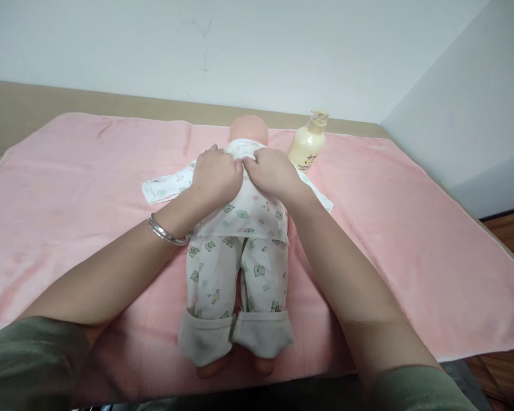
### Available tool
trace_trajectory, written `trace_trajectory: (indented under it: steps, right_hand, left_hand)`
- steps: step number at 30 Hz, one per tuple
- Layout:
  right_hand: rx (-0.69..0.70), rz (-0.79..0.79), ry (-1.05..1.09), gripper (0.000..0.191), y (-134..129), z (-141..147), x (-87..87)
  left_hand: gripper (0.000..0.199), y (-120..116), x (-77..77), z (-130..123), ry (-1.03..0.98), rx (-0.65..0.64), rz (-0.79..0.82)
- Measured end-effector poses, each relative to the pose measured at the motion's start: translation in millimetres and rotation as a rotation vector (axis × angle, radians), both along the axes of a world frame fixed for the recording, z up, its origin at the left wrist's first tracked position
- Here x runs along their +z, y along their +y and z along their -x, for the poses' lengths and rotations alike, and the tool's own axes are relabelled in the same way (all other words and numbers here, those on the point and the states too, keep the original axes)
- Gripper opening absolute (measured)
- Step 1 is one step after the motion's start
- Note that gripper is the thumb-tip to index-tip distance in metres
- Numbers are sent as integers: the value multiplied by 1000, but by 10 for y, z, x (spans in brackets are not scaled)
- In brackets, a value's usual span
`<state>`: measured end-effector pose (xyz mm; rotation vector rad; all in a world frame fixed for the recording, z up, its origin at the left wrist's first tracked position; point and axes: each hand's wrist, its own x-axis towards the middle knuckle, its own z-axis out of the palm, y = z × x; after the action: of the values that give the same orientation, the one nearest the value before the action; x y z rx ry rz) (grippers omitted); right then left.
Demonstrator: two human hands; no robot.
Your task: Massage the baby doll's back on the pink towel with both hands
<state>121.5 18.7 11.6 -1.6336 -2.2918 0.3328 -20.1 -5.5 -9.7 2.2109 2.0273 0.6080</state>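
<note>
The doll [249,129] lies lengthwise on the pink blanket [385,228], head farthest away, with left hand [217,176] and right hand [274,171] flanking its midline, both grips curled closed on its shirt [251,214].

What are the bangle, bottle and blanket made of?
The bangle looks like polished metal, going by its bright glints. The bottle is probably glossy plastic, given its highlights. The blanket seems a soft plush fabric, from its brushed sheen.

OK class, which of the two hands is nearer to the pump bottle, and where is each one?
Right. The right hand is on the doll's printed top, to the left of the pump bottle; the left hand is on the top's other side, farther away.
</note>
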Motion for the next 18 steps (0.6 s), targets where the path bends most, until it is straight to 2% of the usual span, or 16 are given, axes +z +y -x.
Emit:
trace_trajectory:
  steps: [3, 6, 11, 14, 18]
  right_hand:
    - [18, -60, 11, 49, 122, -4, -116]
    - [40, -64, 30, 49, 146, -28, -124]
    - [1, -49, -2, 44, -44, 24, 3]
    - [4, -38, -66, 40, -203, 115, 72]
    - [8, -112, -174, 37, -287, 170, 106]
  left_hand:
    - [46, -126, 62, -92, 40, -25, 9]
    - [41, -152, 82, -111, 45, -43, 11]
    - [48, 42, 48, 29, -77, -30, 79]
    - [47, 185, -20, 115, -162, -85, 55]
    - [44, 265, -129, 140, -197, -125, -6]
